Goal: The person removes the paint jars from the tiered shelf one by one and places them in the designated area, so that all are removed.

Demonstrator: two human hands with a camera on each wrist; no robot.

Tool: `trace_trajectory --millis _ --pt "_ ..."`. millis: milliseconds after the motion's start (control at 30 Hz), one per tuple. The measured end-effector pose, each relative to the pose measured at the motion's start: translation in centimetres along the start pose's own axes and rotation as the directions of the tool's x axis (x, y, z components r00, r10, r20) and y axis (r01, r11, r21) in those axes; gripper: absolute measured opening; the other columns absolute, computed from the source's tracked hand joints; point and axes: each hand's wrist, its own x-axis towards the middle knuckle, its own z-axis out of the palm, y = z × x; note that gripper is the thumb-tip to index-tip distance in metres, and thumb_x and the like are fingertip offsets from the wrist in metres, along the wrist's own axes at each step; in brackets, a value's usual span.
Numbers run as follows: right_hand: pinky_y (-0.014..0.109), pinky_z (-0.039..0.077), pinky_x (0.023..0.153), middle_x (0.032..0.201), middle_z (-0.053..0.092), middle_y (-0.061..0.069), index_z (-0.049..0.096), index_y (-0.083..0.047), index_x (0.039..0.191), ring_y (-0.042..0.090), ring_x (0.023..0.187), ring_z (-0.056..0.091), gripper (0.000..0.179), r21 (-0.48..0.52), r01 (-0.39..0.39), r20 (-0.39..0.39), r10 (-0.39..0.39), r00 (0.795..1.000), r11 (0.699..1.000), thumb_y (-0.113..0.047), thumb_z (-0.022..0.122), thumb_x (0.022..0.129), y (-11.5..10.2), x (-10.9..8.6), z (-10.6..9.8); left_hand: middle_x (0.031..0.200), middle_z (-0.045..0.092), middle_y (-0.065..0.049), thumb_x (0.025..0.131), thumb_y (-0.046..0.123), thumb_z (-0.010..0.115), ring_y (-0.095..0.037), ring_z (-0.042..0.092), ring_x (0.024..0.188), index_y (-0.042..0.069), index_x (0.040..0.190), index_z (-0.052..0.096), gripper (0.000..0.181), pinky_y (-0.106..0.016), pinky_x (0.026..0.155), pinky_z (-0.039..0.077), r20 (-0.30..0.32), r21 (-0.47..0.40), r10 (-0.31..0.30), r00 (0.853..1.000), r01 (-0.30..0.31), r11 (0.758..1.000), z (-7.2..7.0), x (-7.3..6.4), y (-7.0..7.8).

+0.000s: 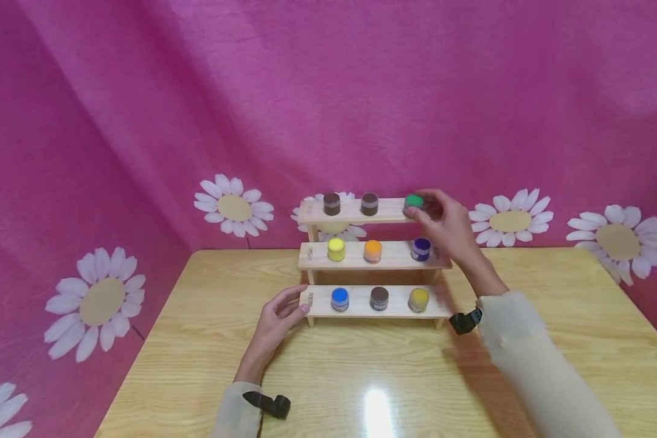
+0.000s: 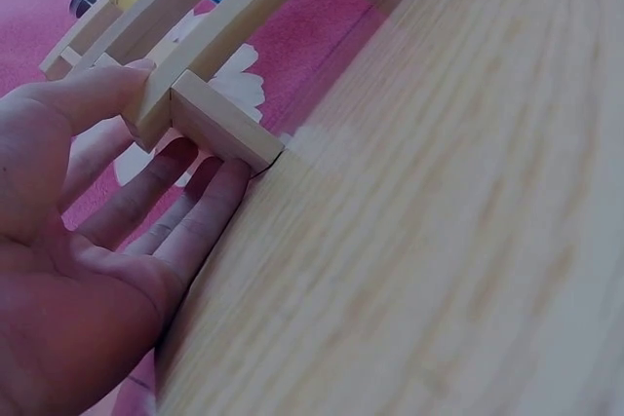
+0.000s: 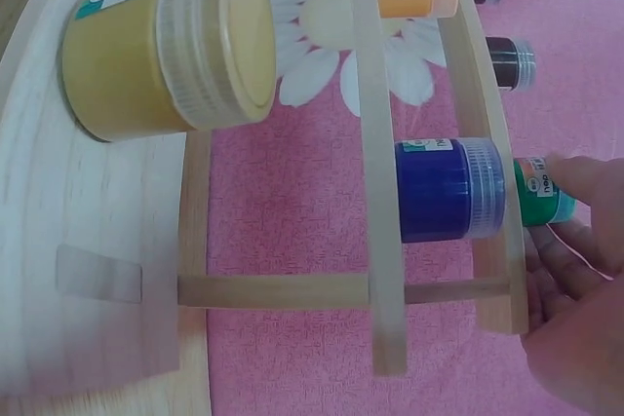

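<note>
The left hand (image 1: 278, 319) grips the left end of the bottom shelf (image 1: 359, 298), thumb on top, on a wooden rack (image 1: 312, 277) near the far edge of the table (image 1: 197, 365). Left to right, that shelf carries a blue jar (image 1: 340, 300), a brown jar (image 1: 379, 298) and a mustard jar (image 1: 418, 300); the middle shelf (image 1: 396, 255), a yellow jar (image 1: 336, 249), an orange jar (image 1: 373, 251) and a purple jar (image 1: 421, 249). At the top shelf's (image 1: 351, 210) right end, the right hand (image 1: 451, 228) pinches a green jar (image 1: 413, 200).

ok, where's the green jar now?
Head view: the green jar is at the right end of the top shelf, held by the right hand, with a dark jar to its left and the purple jar one shelf below.
</note>
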Motion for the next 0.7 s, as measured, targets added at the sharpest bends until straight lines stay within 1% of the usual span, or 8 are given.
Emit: trace_trajectory --millis 200,233,267,333,433,500,633,700 --pt "0.041 0.056 0.093 0.114 0.069 0.014 0.064 -0.005 0.132 0.025 0.104 0.065 0.044 -0.007 0.025 -0.029 -0.025 0.999 1.0 -0.026 0.075 0.096 0.1 -0.6 -1.1 0.147 0.055 -0.012 0.097 0.014 0.073 -0.033 0.058 0.129 0.011 0.141 0.061 0.045 -0.032 0.1 0.054 -0.003 0.002 -0.002 1.0 0.002 1.0 0.4 0.2 -0.3" --pt "0.041 0.056 0.093 0.115 0.069 0.014 0.064 -0.005 0.132 0.025 0.105 0.065 0.043 -0.002 0.034 -0.035 -0.034 0.999 0.999 -0.026 0.076 0.096 0.1 -0.7 -1.4 0.147 0.054 -0.012 0.097 0.015 0.073 -0.033 0.058 0.13 0.012 0.141 0.061 0.045 -0.032 0.101 0.054 -0.004 0.006 -0.003 1.0 0.003 1.0 0.5 0.2 -0.3" --pt "0.04 0.057 0.094 0.116 0.07 0.013 0.064 -0.005 0.132 0.025 0.105 0.065 0.043 0.004 0.044 -0.041 -0.044 0.998 0.999 -0.025 0.076 0.095 0.1 -0.9 -1.7 0.148 0.054 -0.012 0.097 0.016 0.073 -0.033 0.057 0.13 0.012 0.141 0.061 0.046 -0.033 0.102 0.054 -0.004 0.008 -0.004 1.0 0.004 1.0 0.6 0.2 -0.4" --pt "0.032 0.057 0.094 0.117 0.07 0.013 0.065 -0.004 0.132 0.022 0.106 0.065 0.043 0.021 0.065 -0.058 -0.064 0.996 0.998 -0.022 0.076 0.095 0.2 -1.4 -2.3 0.149 0.053 -0.013 0.097 0.018 0.073 -0.034 0.057 0.131 0.012 0.142 0.061 0.047 -0.035 0.102 0.053 0.0 0.013 -0.003 1.0 0.003 1.0 0.6 0.2 -0.4" --pt "0.018 0.054 0.091 0.116 0.07 0.013 0.065 -0.003 0.131 0.012 0.103 0.064 0.041 0.037 0.105 -0.091 -0.102 0.991 0.994 -0.016 0.077 0.094 0.6 -2.1 -3.0 0.15 0.051 -0.014 0.097 0.021 0.073 -0.034 0.056 0.132 0.013 0.143 0.06 0.048 -0.035 0.102 0.054 0.008 0.008 -0.008 1.0 0.008 1.0 0.6 0.2 -0.4" --pt "0.011 0.051 0.088 0.116 0.07 0.015 0.065 -0.001 0.131 0.005 0.101 0.062 0.04 0.046 0.116 -0.109 -0.111 0.988 0.992 -0.012 0.077 0.094 0.7 -2.9 -3.2 0.15 0.052 -0.014 0.097 0.02 0.074 -0.034 0.056 0.131 0.013 0.143 0.06 0.048 -0.035 0.101 0.054 0.001 0.017 -0.008 1.0 0.008 1.0 0.4 0.0 -0.4" --pt "0.007 0.05 0.084 0.116 0.068 0.023 0.064 0.007 0.128 -0.002 0.098 0.062 0.038 0.075 0.118 -0.145 -0.106 0.984 0.99 -0.002 0.075 0.093 -0.3 -4.6 -3.8 0.148 0.053 -0.014 0.097 0.017 0.073 -0.034 0.057 0.13 0.012 0.142 0.061 0.047 -0.034 0.101 0.054 -0.018 0.033 -0.006 1.0 0.006 0.999 0.1 -0.1 -0.4" --pt "0.007 0.051 0.082 0.115 0.068 0.024 0.064 0.01 0.127 -0.002 0.097 0.062 0.037 0.091 0.12 -0.171 -0.103 0.98 0.989 0.001 0.074 0.092 -1.1 -5.4 -4.4 0.148 0.053 -0.014 0.097 0.017 0.073 -0.035 0.057 0.13 0.011 0.142 0.06 0.047 -0.035 0.102 0.054 -0.011 0.03 0.005 1.0 -0.005 1.0 0.1 -0.1 -0.3"
